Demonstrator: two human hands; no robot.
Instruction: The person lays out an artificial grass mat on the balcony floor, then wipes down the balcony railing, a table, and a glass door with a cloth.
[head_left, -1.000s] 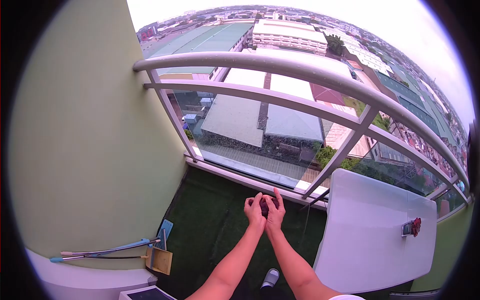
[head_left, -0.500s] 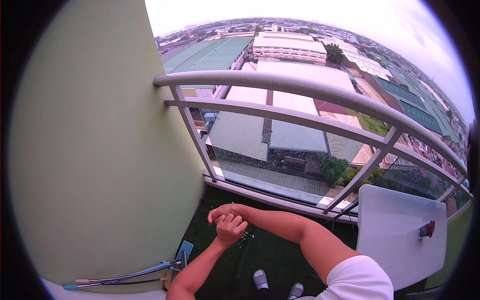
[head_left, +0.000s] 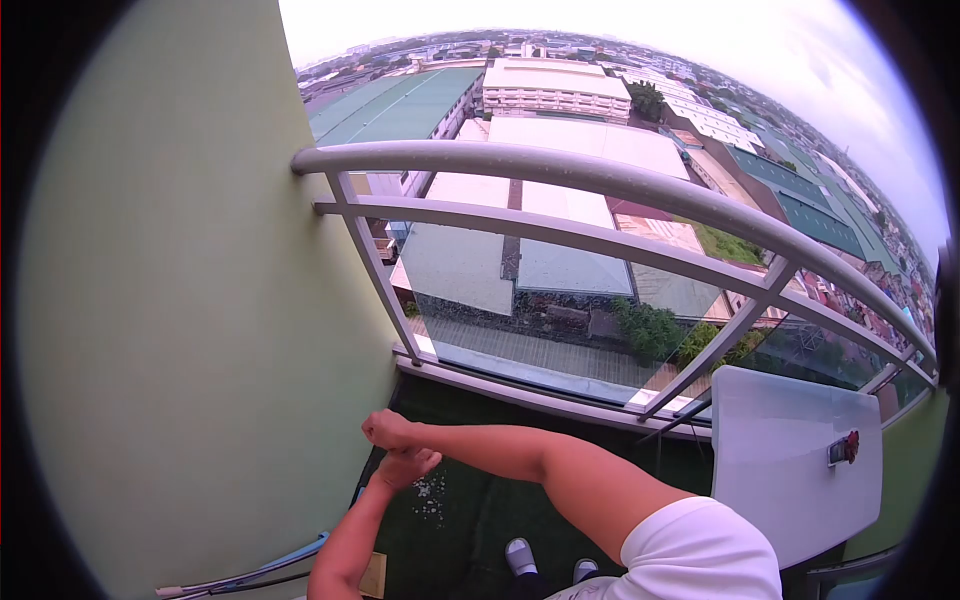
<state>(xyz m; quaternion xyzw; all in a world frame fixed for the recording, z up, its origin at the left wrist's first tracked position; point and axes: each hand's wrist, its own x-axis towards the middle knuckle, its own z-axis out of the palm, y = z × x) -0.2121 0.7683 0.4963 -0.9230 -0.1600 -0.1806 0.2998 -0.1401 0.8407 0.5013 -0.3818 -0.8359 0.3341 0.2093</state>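
Note:
My right hand (head_left: 388, 428) is closed in a fist, raised near the wall over the floor. Close beneath it is my left hand (head_left: 408, 466), its fingers bent and partly covered by the right hand and wrist. The two hands touch or nearly touch. Whatever they hold, if anything, is too small or hidden to name. Small white bits (head_left: 430, 496) lie scattered on the dark green floor mat (head_left: 480, 505), just right of my left hand.
A pale green wall (head_left: 190, 300) rises on the left. Ahead runs a balcony railing (head_left: 560, 165) with glass panels. At right, a white table (head_left: 770, 470) carries a small dark-red object (head_left: 845, 448). Blue and black poles (head_left: 255, 570) lie low along the wall. Slippered feet (head_left: 520, 556) show below.
Both hands have moved left toward the wall. My left hand was over the right hand's fingers; now my right fist is above the left. The view has shifted slightly.

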